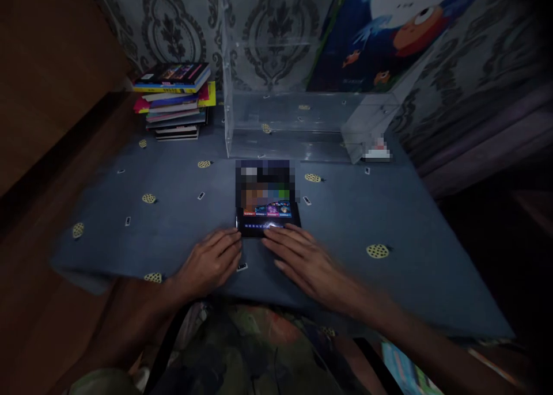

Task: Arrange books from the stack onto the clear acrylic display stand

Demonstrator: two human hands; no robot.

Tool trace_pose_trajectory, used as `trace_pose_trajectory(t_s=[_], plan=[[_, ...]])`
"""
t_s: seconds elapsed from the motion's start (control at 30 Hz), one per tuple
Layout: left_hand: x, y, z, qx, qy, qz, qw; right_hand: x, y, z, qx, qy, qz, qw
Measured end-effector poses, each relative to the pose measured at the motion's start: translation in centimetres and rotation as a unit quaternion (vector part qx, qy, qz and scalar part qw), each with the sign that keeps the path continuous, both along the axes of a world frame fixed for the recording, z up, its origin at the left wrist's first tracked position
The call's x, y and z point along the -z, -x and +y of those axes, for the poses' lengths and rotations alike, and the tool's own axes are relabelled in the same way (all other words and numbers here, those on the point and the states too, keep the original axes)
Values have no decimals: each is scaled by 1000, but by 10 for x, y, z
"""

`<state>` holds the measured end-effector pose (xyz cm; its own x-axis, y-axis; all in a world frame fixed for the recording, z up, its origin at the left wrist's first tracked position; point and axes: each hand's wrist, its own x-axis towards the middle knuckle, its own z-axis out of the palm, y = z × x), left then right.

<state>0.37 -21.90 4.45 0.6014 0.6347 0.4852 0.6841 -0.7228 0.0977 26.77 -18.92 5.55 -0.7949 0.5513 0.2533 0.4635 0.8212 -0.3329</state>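
A black-covered book [270, 215] with small bright pictures lies on the blue tablecloth in front of me. Its upper part is pixelated. At its lower left corner, my left hand [213, 259] has its fingers bent and pressed together against the edge, the thumb hidden. My right hand [305, 259] rests its outstretched fingers over the lower right part of the cover, its thumb a little apart below.
A clear acrylic stand [285, 144] stands behind the book, holding a picture book with an orange fish [415, 32]. A stack of books [177, 104] sits at the back left. A small pixelated object [377, 150] lies right of the stand. The tablecloth [410, 291] has pineapple prints.
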Motion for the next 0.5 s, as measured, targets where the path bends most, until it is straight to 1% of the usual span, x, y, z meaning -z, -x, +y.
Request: trace_pose_trajectory(t_s=[0.1, 0.17, 0.37, 0.5], plan=[[1, 0, -1, -12, -1, -5, 1000, -3, 23, 14, -72, 22, -12, 997], [1, 0, -2, -21, -2, -10, 1000, -1, 33, 23, -94, 29, -20, 995], [-1, -2, -1, -24, 15, -24, 999, 3, 40, 42, -123, 38, -29, 991], [-3, -3, 0, -28, 21, -21, 999, -1, 41, 48, -128, 51, -13, 990]])
